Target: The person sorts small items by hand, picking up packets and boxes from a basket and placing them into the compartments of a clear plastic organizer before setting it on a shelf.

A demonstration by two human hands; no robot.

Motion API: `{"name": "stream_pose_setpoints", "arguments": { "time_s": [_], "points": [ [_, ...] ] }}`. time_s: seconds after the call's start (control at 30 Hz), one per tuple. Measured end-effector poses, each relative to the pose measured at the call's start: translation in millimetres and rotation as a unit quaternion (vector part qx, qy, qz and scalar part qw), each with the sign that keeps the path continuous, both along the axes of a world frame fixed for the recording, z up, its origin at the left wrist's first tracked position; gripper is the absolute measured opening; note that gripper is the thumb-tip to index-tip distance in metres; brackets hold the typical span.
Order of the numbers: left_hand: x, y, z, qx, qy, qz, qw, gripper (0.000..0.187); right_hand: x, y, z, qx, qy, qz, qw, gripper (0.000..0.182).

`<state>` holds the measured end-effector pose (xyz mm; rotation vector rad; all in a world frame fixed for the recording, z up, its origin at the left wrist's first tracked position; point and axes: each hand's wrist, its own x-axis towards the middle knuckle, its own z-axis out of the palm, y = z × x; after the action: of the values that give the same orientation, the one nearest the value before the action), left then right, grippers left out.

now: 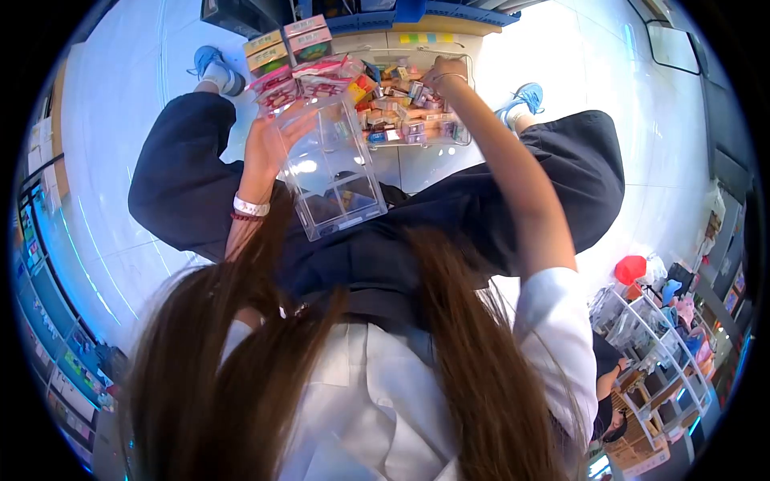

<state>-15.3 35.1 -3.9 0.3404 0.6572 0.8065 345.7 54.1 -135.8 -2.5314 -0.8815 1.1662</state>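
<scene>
A clear plastic case point(333, 172) with divided compartments leans over my lap, tilted. My left hand point(281, 136) holds it at its upper left side, fingers wrapped behind the wall. My right hand point(447, 70) reaches down into the right part of a clear bin point(470, 96) on the floor; its fingertips are hidden among the contents. Many small colourful packaged items point(413, 104) fill that bin. Pink-and-white bags point(325, 76) lie at the bin's left edge, just above the case.
Stacked small boxes point(309, 38) stand left of the bin. Behind it runs a blue-edged shelf point(365, 20). My legs are spread on both sides. A white wire rack point(662, 353) with goods stands at lower right, near another person point(613, 401).
</scene>
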Motion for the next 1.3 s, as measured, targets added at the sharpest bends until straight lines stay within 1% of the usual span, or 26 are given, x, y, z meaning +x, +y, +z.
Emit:
{"name": "stream_pose_setpoints", "arguments": {
  "time_s": [0.03, 0.07, 0.13, 0.17, 0.2, 0.23, 0.3, 0.33, 0.4, 0.43, 0.47, 0.5, 0.53, 0.6, 0.63, 0.7, 0.73, 0.8, 0.87, 0.93, 0.97, 1.0, 1.07, 1.2, 1.27, 1.3],
  "points": [
    [-1, 0, -2, 0.000, -0.004, -0.012, 1.000, 0.040, -5, 2, 35, 0.097, 0.100, -0.132, 0.981, 0.015],
    [-2, 0, -2, 0.000, -0.004, -0.008, 1.000, 0.040, -11, 2, 64, 0.189, 0.198, -0.260, 0.926, 0.022],
    [-3, -1, -3, -0.023, -0.012, -0.037, 0.999, 0.049, -10, 0, 103, 0.267, 0.306, -0.232, 0.884, 0.026],
    [-3, -1, -4, -0.023, -0.011, -0.032, 0.999, 0.049, -11, -6, 124, 0.296, 0.343, -0.205, 0.868, 0.021],
    [-1, -2, -8, -0.022, 0.000, -0.055, 0.998, 0.052, -14, -11, 140, 0.319, 0.366, -0.189, 0.854, 0.013],
    [-1, -3, -9, -0.022, 0.013, -0.077, 0.997, 0.055, -16, -16, 147, 0.369, 0.377, -0.162, 0.834, 0.010],
    [-1, -10, -12, -0.016, 0.023, -0.079, 0.996, 0.056, -29, -23, 191, 0.418, 0.491, -0.152, 0.749, 0.016],
    [1, -12, -14, -0.005, 0.028, -0.088, 0.996, 0.056, -32, -24, 202, 0.418, 0.527, -0.152, 0.724, 0.006],
    [3, -12, -17, -0.025, 0.015, -0.080, 0.996, 0.056, -59, -30, 247, 0.407, 0.537, -0.206, 0.710, 0.005],
    [5, -13, -16, -0.020, 0.017, -0.091, 0.996, 0.053, -63, -33, 249, 0.402, 0.542, -0.203, 0.709, 0.005],
    [6, -13, -14, -0.016, 0.019, -0.104, 0.994, 0.051, -67, -37, 249, 0.368, 0.575, -0.176, 0.710, 0.004],
    [8, -13, -15, -0.014, 0.023, -0.108, 0.994, 0.052, -69, -40, 247, 0.336, 0.604, -0.148, 0.707, 0.007],
    [9, -13, -15, -0.013, 0.025, -0.107, 0.994, 0.052, -76, -44, 240, 0.317, 0.654, -0.112, 0.678, 0.008],
    [11, -13, -15, -0.003, 0.032, -0.123, 0.992, 0.053, -97, -51, 235, 0.303, 0.612, -0.039, 0.729, 0.012],
    [12, -13, -16, -0.004, 0.032, -0.121, 0.992, 0.053, -106, -52, 230, 0.302, 0.612, -0.038, 0.730, 0.012],
    [13, -16, -21, -0.012, 0.024, -0.110, 0.994, 0.053, -122, -55, 216, 0.330, 0.463, 0.078, 0.819, 0.019],
    [14, -16, -14, -0.013, 0.024, -0.110, 0.994, 0.053, -130, -56, 210, 0.329, 0.463, 0.078, 0.819, 0.019],
    [15, -18, -2, 0.011, 0.009, -0.102, 0.995, 0.054, -143, -54, 196, 0.399, 0.352, 0.145, 0.834, 0.029],
    [13, -17, -8, 0.013, 0.003, -0.099, 0.995, 0.054, -154, -53, 191, 0.416, 0.338, 0.141, 0.833, 0.033],
    [12, -18, -8, 0.015, -0.003, -0.095, 0.995, 0.054, -160, -53, 190, 0.477, 0.139, 0.259, 0.828, 0.027],
    [11, -18, -8, 0.015, 0.001, -0.101, 0.995, 0.054, -162, -55, 183, 0.468, 0.145, 0.245, 0.837, 0.023],
    [11, -18, -8, 0.016, 0.004, -0.108, 0.994, 0.054, -164, -55, 184, 0.467, 0.144, 0.245, 0.838, 0.023],
    [10, -18, -10, 0.013, 0.000, -0.110, 0.994, 0.054, -165, -57, 186, 0.505, 0.027, 0.339, 0.793, 0.019],
    [9, -19, -13, 0.017, 0.013, -0.111, 0.994, 0.058, -166, -64, 186, 0.466, -0.031, 0.376, 0.800, 0.013],
    [10, -21, -11, 0.023, 0.002, -0.109, 0.994, 0.059, -167, -63, 189, 0.461, -0.066, 0.447, 0.764, 0.011],
    [10, -23, -8, 0.027, -0.007, -0.104, 0.994, 0.061, -168, -63, 192, 0.459, -0.067, 0.445, 0.766, 0.011]
  ]
}}
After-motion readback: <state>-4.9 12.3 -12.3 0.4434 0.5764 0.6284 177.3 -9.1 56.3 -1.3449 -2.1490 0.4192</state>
